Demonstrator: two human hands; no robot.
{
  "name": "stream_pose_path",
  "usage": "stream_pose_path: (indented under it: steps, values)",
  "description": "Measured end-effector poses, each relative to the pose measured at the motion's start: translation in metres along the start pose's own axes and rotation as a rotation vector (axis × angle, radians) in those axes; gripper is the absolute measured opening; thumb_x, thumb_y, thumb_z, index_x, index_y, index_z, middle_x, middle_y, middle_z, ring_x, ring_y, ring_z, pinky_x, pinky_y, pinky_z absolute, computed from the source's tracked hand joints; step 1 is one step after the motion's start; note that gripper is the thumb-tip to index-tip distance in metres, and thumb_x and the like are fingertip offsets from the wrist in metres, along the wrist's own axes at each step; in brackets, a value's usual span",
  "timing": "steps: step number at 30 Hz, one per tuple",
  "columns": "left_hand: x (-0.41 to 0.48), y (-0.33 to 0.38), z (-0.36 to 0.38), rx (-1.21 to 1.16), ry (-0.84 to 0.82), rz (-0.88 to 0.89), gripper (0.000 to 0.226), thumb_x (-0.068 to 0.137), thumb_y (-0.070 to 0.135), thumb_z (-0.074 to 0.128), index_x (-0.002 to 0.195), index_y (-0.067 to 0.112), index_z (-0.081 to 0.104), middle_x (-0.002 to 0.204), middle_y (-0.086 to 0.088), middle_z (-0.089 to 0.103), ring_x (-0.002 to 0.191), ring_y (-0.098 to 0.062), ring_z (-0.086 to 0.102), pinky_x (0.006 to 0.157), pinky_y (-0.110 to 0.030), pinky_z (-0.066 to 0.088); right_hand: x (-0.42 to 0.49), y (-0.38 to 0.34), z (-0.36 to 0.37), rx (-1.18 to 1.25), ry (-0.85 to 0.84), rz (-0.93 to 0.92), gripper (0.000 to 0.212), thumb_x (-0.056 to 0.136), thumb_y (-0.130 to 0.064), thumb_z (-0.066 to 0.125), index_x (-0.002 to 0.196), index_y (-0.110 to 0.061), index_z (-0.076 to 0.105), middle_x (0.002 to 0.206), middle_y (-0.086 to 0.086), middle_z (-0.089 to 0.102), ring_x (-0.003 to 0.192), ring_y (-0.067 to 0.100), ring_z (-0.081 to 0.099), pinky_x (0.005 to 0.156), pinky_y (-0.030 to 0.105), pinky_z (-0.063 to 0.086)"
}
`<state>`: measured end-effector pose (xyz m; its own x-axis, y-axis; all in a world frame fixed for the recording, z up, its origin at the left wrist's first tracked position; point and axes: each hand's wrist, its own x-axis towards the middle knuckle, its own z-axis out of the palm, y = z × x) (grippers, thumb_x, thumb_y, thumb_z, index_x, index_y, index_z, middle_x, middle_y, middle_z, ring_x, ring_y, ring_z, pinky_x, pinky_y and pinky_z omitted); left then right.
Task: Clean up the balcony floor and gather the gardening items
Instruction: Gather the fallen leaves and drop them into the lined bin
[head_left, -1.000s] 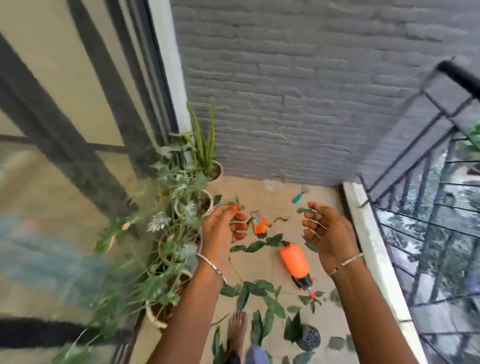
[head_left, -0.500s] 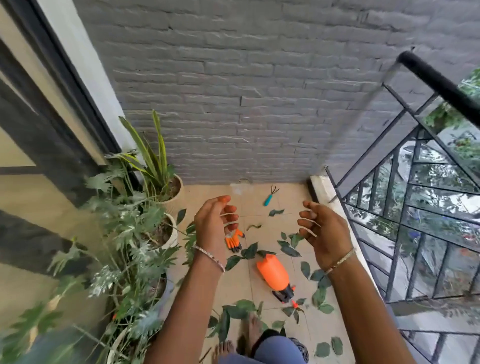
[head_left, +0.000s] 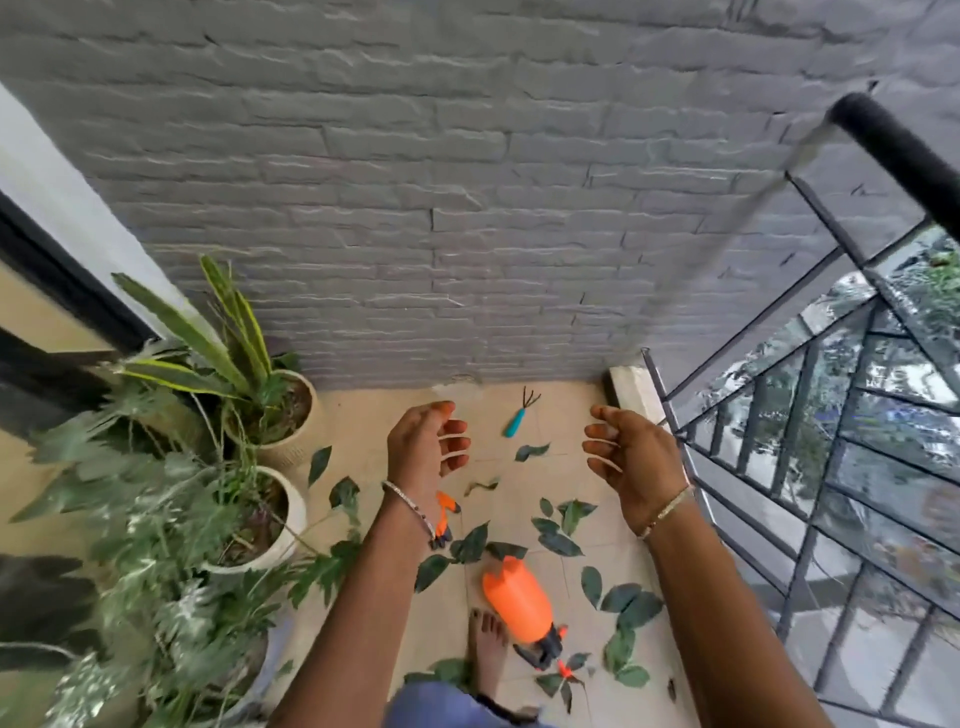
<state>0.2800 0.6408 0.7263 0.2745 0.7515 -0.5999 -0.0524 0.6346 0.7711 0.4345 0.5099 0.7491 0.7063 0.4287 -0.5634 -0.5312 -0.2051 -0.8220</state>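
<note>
My left hand (head_left: 422, 448) and right hand (head_left: 631, 457) hang loosely curled and empty above the leaf-strewn floor (head_left: 374, 415), with the orange sprayer (head_left: 517, 597) lying below between my forearms and the teal hand rake (head_left: 519, 418) between my fingertips.

Soft even daylight, blurred left edge, wide-angle bending
</note>
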Motion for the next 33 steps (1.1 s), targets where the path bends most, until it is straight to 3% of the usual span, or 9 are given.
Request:
stream_pose_path:
  steps: [3,6,11,15,17,21,26,30,33]
  values:
    - [0.041,-0.019,0.017,0.045,0.041,-0.092,0.005,0.094,0.013,0.060,0.091,0.011,0.064,0.075,-0.006,0.064,0.063,-0.019,0.059,0.059,-0.029,0.049,0.053,0.004,-0.001,-0.038,0.067,0.052,0.021,0.097,-0.016,0.049,0.092,-0.012,0.070,0.069,0.001,0.064,0.061,0.013,0.060,0.063,0.028,0.047]
    - [0.084,-0.043,0.024,0.077,0.114,-0.190,0.011,0.094,0.009,0.059,0.083,0.011,0.062,0.068,-0.007,0.061,0.050,-0.016,0.056,0.051,-0.025,0.045,0.102,0.018,0.000,-0.051,0.135,0.132,0.024,0.099,-0.014,0.045,0.097,-0.007,0.069,0.076,0.006,0.065,0.067,0.017,0.061,0.066,0.030,0.048]
    - [0.143,-0.067,0.030,0.100,0.182,-0.335,0.012,0.094,0.012,0.056,0.083,0.012,0.058,0.065,-0.007,0.057,0.043,-0.013,0.052,0.043,-0.019,0.038,0.163,0.036,0.008,-0.134,0.188,0.276,0.028,0.101,-0.015,0.044,0.097,-0.009,0.070,0.092,0.011,0.069,0.084,0.024,0.066,0.084,0.039,0.055]
    - [0.174,-0.064,0.043,0.078,0.192,-0.397,0.013,0.094,0.013,0.059,0.081,0.012,0.060,0.070,-0.009,0.059,0.045,-0.014,0.052,0.050,-0.023,0.038,0.195,0.032,0.022,-0.180,0.160,0.252,0.026,0.100,-0.010,0.044,0.097,-0.005,0.069,0.083,0.013,0.067,0.071,0.024,0.063,0.070,0.034,0.052]
    - [0.186,-0.059,0.053,0.065,0.193,-0.410,0.016,0.095,0.012,0.057,0.079,0.013,0.059,0.071,-0.011,0.058,0.047,-0.016,0.051,0.050,-0.023,0.038,0.212,0.024,0.028,-0.231,0.141,0.260,0.026,0.100,-0.012,0.044,0.100,-0.004,0.069,0.083,0.013,0.068,0.072,0.025,0.064,0.072,0.037,0.053]
    - [0.209,-0.039,0.068,0.051,0.209,-0.400,0.025,0.097,0.011,0.055,0.072,0.014,0.057,0.053,0.000,0.058,0.044,-0.011,0.053,0.050,-0.023,0.040,0.247,0.005,0.048,-0.261,0.107,0.240,0.025,0.100,-0.013,0.044,0.101,-0.005,0.068,0.081,0.010,0.067,0.071,0.022,0.062,0.068,0.032,0.049]
    - [0.239,-0.018,0.078,-0.005,0.281,-0.335,0.016,0.095,0.007,0.054,0.080,0.013,0.058,0.067,-0.006,0.056,0.045,-0.011,0.052,0.041,-0.016,0.038,0.286,-0.006,0.068,-0.304,0.035,0.270,0.024,0.099,-0.010,0.044,0.103,-0.005,0.067,0.081,0.010,0.066,0.069,0.021,0.062,0.067,0.030,0.049]
    - [0.258,-0.019,0.077,-0.063,0.345,-0.337,0.015,0.096,0.012,0.055,0.082,0.016,0.060,0.072,-0.007,0.059,0.057,-0.018,0.057,0.055,-0.025,0.043,0.315,-0.016,0.071,-0.339,-0.039,0.283,0.020,0.098,-0.009,0.048,0.101,-0.007,0.068,0.080,0.008,0.067,0.068,0.019,0.063,0.065,0.029,0.049]
    - [0.264,-0.026,0.086,-0.095,0.423,-0.358,0.017,0.096,0.012,0.054,0.081,0.015,0.061,0.074,-0.007,0.060,0.062,-0.019,0.057,0.056,-0.027,0.045,0.340,-0.022,0.058,-0.370,-0.061,0.312,0.021,0.099,-0.011,0.048,0.098,-0.009,0.069,0.081,0.007,0.067,0.070,0.019,0.063,0.066,0.029,0.049]
